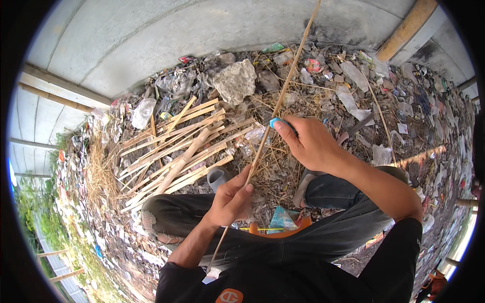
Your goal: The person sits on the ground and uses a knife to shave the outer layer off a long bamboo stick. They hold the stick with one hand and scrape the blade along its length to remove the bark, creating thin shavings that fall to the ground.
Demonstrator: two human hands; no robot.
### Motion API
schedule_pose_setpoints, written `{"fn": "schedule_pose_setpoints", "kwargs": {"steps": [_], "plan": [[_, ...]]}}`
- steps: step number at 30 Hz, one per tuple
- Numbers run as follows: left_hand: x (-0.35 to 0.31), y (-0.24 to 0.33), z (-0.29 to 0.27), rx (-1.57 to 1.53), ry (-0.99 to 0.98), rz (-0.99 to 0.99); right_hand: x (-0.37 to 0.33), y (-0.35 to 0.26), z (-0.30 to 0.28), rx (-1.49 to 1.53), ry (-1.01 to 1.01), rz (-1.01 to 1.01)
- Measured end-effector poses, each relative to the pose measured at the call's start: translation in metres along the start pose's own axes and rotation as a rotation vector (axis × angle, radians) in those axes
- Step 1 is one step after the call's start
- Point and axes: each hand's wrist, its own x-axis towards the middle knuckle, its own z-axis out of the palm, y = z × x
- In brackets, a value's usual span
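While the left hand [230,199] pinches the lower part of a long bamboo strip [275,108] between thumb and fingers, the right hand [308,144] closes around a small blue tool [277,121] pressed against the strip higher up. A good stroke likely needs the strip kept taut and the tool kept clear of the lower fingers. Split bamboo slats [177,151] lie piled left, beyond the knees. Litter, a grey rock [235,81] and dry straw crowd the ground, where the strip's far end could snag.
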Motion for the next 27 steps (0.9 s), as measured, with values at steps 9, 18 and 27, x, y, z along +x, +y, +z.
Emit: {"fn": "schedule_pose_setpoints", "kwargs": {"steps": [9, 18, 27], "plan": [[0.0, -0.001, -0.002, -0.026, 0.039, -0.006, -0.015, -0.009, 0.022, -0.198, -0.021, -0.115], [0.002, -0.005, -0.007, -0.017, 0.068, 0.031, -0.012, -0.012, 0.031, -0.081, -0.054, -0.07], [0.003, 0.01, -0.005, -0.084, 0.03, 0.056, -0.006, -0.014, 0.023, 0.256, -0.432, -0.007]]}}
